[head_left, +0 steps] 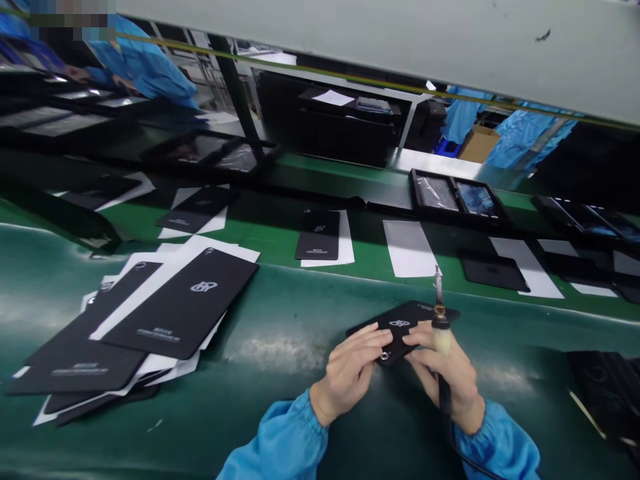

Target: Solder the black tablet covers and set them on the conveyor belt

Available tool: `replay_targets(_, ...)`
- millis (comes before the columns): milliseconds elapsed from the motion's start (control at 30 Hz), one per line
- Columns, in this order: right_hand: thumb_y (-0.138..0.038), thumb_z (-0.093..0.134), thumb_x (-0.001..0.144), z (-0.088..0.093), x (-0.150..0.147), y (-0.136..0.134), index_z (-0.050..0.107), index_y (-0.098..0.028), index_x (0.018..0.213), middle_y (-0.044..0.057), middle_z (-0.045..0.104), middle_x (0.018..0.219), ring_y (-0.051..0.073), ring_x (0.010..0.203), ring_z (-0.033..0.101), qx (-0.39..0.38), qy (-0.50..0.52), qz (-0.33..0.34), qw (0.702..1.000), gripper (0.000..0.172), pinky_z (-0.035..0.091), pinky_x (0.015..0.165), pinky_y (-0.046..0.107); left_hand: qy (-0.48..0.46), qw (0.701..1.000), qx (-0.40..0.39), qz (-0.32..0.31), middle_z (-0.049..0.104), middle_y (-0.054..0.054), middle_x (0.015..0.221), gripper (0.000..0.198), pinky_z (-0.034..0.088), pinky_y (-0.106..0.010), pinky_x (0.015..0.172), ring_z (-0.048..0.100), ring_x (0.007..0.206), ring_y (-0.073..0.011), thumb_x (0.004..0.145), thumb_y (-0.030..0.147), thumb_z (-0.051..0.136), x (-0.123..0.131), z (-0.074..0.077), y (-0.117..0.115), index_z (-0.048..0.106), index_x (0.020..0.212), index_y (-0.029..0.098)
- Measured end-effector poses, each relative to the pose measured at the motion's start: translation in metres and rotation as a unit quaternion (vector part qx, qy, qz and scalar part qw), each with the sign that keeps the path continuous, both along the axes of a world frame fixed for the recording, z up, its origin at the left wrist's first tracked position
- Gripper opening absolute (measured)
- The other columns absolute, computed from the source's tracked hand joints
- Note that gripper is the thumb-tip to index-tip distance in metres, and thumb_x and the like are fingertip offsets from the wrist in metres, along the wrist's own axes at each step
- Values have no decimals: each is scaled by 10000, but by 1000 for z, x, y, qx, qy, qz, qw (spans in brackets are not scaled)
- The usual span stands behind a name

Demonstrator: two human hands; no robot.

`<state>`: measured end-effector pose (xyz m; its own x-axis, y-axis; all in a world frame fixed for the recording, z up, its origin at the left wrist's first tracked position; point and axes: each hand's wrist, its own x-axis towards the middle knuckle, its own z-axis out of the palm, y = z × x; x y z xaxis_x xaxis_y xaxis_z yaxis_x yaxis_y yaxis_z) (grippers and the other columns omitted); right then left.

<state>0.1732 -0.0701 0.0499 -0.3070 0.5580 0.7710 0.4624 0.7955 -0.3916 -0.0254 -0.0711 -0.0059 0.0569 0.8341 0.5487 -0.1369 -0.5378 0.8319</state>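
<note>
A black tablet back cover (pixel 400 332) lies at an angle on the green bench, its printed logo facing up. My left hand (pixel 353 370) rests on its near left edge, fingers stretched out and lying flat. In my right hand (pixel 453 380) is a soldering iron (pixel 439 317), its tip pointing up and its cord running down past the wrist. The fingertips of that same hand also touch the cover's right side. The underside of the cover is hidden.
Left of me is a loose pile of black covers (pixel 185 307) and white sheets. Beyond the bench edge, a green conveyor (pixel 365 259) carries a white sheet (pixel 410 248), more covers and a black tray of screens (pixel 457 197). A dark pouch-like object (pixel 607 393) lies at right. People in blue work opposite.
</note>
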Motion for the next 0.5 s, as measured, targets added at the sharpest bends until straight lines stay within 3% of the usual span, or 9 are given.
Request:
replay_targets(167, 6, 700, 802, 2, 3, -5, 658, -208, 1021, 86, 758, 1001, 237, 903, 736, 11, 5, 9, 1000, 309, 613, 854, 494, 61, 994, 92, 5, 766, -105, 1146, 383, 542, -582, 1017, 711, 1112, -279, 860, -46, 538, 0, 4, -2, 700, 1070, 230)
replay_targets(300, -4, 682, 823, 1, 4, -9, 651, -215, 1019, 83, 758, 1018, 237, 929, 736, 4, 13, 7, 1000, 289, 611, 873, 507, 80, 990, 119, 11, 762, -107, 1158, 427, 550, -560, 1013, 718, 1099, -280, 846, -59, 541, 0, 4, -4, 697, 1117, 231)
replay_targets(400, -13, 678, 835, 0, 4, -6, 656, -228, 1034, 76, 759, 1016, 233, 922, 738, 8, 17, -1, 1000, 294, 612, 874, 508, 93, 991, 96, -1, 757, -97, 1178, 448, 562, -501, 1007, 721, 1098, -271, 852, -39, 543, 2, 3, -6, 705, 1162, 240)
replay_targets(500, -14, 696, 824, 2, 7, 2, 666, -223, 1118, 96, 760, 1062, 248, 955, 738, 27, 3, -17, 999, 362, 607, 883, 502, 84, 996, -3, 16, 764, -81, 1170, 379, 572, -405, 977, 727, 1084, -259, 867, 31, 584, 6, 10, -7, 737, 1138, 248)
